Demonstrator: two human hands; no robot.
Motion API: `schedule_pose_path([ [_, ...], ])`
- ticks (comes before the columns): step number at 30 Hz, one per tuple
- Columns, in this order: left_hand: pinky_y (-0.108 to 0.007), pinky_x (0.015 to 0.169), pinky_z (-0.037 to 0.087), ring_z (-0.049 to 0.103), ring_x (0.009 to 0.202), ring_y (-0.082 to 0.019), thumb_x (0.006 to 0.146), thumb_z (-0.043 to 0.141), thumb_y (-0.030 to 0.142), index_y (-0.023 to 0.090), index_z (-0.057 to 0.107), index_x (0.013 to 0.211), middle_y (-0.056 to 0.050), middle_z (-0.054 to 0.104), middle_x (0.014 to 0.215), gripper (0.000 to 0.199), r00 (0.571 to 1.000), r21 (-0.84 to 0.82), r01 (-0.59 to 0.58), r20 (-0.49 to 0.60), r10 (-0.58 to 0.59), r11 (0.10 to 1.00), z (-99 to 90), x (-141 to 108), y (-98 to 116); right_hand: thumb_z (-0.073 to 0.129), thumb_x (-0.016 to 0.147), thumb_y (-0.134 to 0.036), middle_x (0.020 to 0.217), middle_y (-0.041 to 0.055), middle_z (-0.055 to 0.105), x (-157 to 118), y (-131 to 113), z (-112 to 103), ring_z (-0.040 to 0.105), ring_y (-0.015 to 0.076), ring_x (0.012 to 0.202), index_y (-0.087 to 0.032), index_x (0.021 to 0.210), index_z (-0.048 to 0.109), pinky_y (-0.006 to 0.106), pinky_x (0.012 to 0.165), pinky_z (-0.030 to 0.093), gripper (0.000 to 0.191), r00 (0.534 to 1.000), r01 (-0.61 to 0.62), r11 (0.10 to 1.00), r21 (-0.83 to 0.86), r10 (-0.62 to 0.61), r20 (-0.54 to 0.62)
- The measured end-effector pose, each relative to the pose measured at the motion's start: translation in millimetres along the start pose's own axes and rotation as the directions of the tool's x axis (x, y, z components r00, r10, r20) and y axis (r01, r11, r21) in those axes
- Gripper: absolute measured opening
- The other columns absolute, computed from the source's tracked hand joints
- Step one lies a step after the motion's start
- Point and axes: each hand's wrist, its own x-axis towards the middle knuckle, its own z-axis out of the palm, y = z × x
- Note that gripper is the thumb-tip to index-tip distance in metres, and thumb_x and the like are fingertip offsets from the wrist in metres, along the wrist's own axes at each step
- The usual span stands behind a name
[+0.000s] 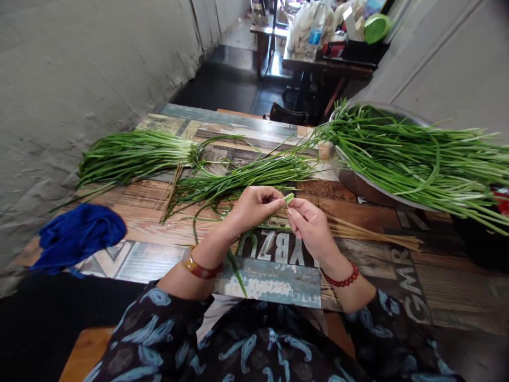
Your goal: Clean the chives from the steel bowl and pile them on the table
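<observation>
Just in from the near edge of the table (274, 284), the left hand (254, 208) pinches green stems (289, 198), mostly hidden by its fingers; the right hand (312, 225), fingers bent, meets their pale ends, whether gripping I cannot tell. It partly covers thin sticks (374, 233); rightward, a metal bowl (360, 185) hides the far edge, its heaped greens (401, 154) cut off by the frame.

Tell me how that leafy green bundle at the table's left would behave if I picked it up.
The bundle would probably droop at its dark leafy ends, which look long and thin. Its pale ends look straighter, so likely stiffer. I see no tie around it, so strands may slip loose.
</observation>
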Motion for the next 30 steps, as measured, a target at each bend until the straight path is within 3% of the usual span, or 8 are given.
schedule_pose_path([
  [6,-0.018,0.050,0.031,0.045,0.052,-0.006,0.074,0.075,0.033,0.012,0.057,0.098,0.006,0.055,0.060,0.037,0.995,-0.181,0.092,0.061,-0.083,0.979,4.0,6.2,-12.4,0.067,0.083,-0.042,0.049,-0.0098,0.043,2.0,-2.6,2.9,0.030,0.0042,0.039,-0.014,0.100,0.067,0.018,0.036,0.020,0.033,0.995,-0.098,0.993,0.063,0.098,0.010],
  [12,-0.018,0.051,0.034,0.048,0.052,-0.007,0.075,0.075,0.036,0.012,0.056,0.107,0.005,0.059,0.063,0.044,0.989,-0.150,0.125,0.103,-0.110,0.981,-1.3,6.8,-13.1,0.064,0.080,-0.043,0.046,-0.0101,0.042,4.3,1.8,2.0,0.030,0.0045,0.037,-0.012,0.100,0.069,0.018,0.035,0.019,0.036,0.997,-0.062,0.996,0.058,0.065,-0.037],
  [14,-0.021,0.055,0.039,0.052,0.056,-0.009,0.079,0.069,0.036,0.011,0.060,0.106,0.001,0.063,0.069,0.037,0.993,-0.070,0.109,0.053,-0.105,0.992,-7.4,9.7,-11.0,0.064,0.080,-0.043,0.045,-0.0100,0.043,3.7,1.7,1.0,0.030,0.0044,0.036,-0.012,0.098,0.070,0.018,0.035,0.019,0.037,0.998,-0.052,0.998,0.034,0.053,-0.043],
  [17,-0.024,0.060,0.042,0.055,0.062,-0.012,0.084,0.062,0.030,0.012,0.069,0.096,-0.003,0.066,0.076,0.023,0.996,0.214,0.023,-0.086,-0.005,0.977,-13.8,22.0,-9.7,0.064,0.079,-0.042,0.043,-0.0093,0.044,2.4,-0.5,0.0,0.030,0.0044,0.035,-0.012,0.096,0.071,0.019,0.035,0.020,0.036,0.998,-0.027,1.000,0.008,0.027,-0.052],
  [20,-0.027,0.070,0.045,0.059,0.073,-0.015,0.083,0.061,0.021,0.014,0.074,0.089,-0.006,0.068,0.083,0.016,0.988,0.523,-0.068,-0.082,0.130,0.850,-11.5,41.1,-11.4,0.064,0.079,-0.042,0.043,-0.0090,0.045,2.4,-1.8,-0.3,0.031,0.0048,0.035,-0.012,0.097,0.071,0.019,0.035,0.019,0.036,0.999,-0.003,1.000,0.008,0.004,-0.053],
  [22,-0.028,0.076,0.046,0.062,0.080,-0.017,0.085,0.061,0.019,0.015,0.075,0.089,-0.008,0.069,0.090,0.016,0.988,0.647,-0.097,-0.031,0.153,0.757,-6.0,53.5,-12.3,0.063,0.079,-0.041,0.043,-0.0092,0.044,3.6,-1.7,-0.9,0.031,0.0050,0.035,-0.012,0.095,0.071,0.020,0.036,0.020,0.034,0.999,0.008,1.000,0.008,-0.008,-0.051],
  [27,-0.030,0.071,0.043,0.062,0.086,-0.022,0.085,0.064,0.024,0.017,0.075,0.091,-0.011,0.068,0.100,0.014,0.994,0.836,-0.065,0.007,0.108,0.545,8.0,72.6,-10.1,0.061,0.081,-0.038,0.044,-0.0089,0.045,7.5,-1.4,-3.4,0.031,0.0048,0.036,-0.013,0.087,0.071,0.019,0.037,0.022,0.027,0.996,0.067,0.998,0.004,-0.067,-0.055],
  [30,-0.030,0.070,0.041,0.061,0.088,-0.023,0.083,0.065,0.022,0.017,0.073,0.084,-0.011,0.067,0.097,0.009,0.993,0.846,-0.032,-0.034,0.114,0.532,10.6,78.1,-9.1,0.058,0.084,-0.035,0.044,-0.0088,0.044,8.4,-2.3,-4.1,0.032,0.0052,0.037,-0.014,0.086,0.070,0.019,0.038,0.023,0.024,0.995,0.091,0.996,-0.015,-0.091,-0.046],
])
